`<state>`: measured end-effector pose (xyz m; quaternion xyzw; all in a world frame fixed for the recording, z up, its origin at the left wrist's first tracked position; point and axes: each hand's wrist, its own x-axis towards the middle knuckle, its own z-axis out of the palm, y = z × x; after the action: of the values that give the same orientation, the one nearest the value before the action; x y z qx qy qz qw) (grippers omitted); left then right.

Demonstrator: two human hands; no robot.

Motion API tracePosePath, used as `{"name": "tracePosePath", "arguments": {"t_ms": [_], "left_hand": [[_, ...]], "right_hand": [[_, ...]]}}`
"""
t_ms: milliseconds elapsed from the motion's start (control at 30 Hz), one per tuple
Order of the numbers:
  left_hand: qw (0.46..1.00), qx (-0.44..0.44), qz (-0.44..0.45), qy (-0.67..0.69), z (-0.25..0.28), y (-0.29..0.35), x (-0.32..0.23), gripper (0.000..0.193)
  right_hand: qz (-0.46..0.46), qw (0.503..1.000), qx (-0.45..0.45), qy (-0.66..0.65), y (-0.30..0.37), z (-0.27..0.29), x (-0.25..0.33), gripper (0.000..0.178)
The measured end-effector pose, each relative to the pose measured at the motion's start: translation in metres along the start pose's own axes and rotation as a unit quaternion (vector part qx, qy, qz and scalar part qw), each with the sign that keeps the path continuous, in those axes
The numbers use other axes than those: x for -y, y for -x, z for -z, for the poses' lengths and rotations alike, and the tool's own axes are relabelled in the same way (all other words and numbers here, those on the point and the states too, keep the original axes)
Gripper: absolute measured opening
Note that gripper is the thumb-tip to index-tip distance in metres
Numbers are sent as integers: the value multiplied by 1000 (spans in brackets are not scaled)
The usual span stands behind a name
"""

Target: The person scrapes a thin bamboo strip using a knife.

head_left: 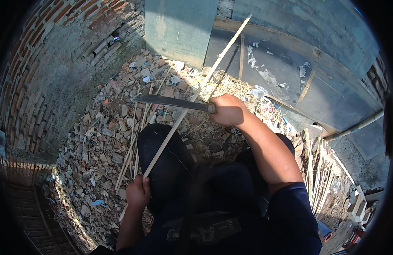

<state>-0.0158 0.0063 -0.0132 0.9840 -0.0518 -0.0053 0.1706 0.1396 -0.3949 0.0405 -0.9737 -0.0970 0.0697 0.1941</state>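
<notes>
head view: left fingers (139,182) grip a pale strip (165,144), apparently to steady it beneath the knife (173,101) that right fingers (220,104) clasp.

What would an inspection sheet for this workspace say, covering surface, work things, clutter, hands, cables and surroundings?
Surface: rubble-strewn ground, uneven, partly sunlit.
Job's things: long pale strip, slanting away to the upper right; long-bladed knife crosses over it in this view, contact unclear.
Clutter: loose strips on the rubble at left; strip pile at right; blue scrap.
Grippers: left hand grips the pale strip near its lower end; right hand grips the knife's handle.
Cables: nothing seen.
Surroundings: brick wall at left; grey-green panel ahead.
</notes>
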Motion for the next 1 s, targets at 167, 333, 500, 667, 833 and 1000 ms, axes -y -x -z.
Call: {"name": "tracePosePath", "arguments": {"t_ms": [167,333,500,667,833,1000], "left_hand": [[1000,-17,-7,6,-5,5,3,33],[999,-20,9,-38,-1,-6,-10,32],[1000,-19,1,-11,-4,0,-2,30],[999,-39,-12,-32,-3,-4,-7,30],[999,-33,-11,-25,-3,-3,-1,30],[999,-48,-24,-9,-7,-3,3,30]], "right_hand": [[23,997,25,70,-3,3,4,35],[-93,995,-20,-16,-16,1,-28,41],[-6,996,59,74,-7,12,13,43],[-149,988,-36,-31,-18,12,-59,46],[-97,994,-56,-14,-8,7,-26,40],[18,994,35,105,-4,10,1,30]]}}
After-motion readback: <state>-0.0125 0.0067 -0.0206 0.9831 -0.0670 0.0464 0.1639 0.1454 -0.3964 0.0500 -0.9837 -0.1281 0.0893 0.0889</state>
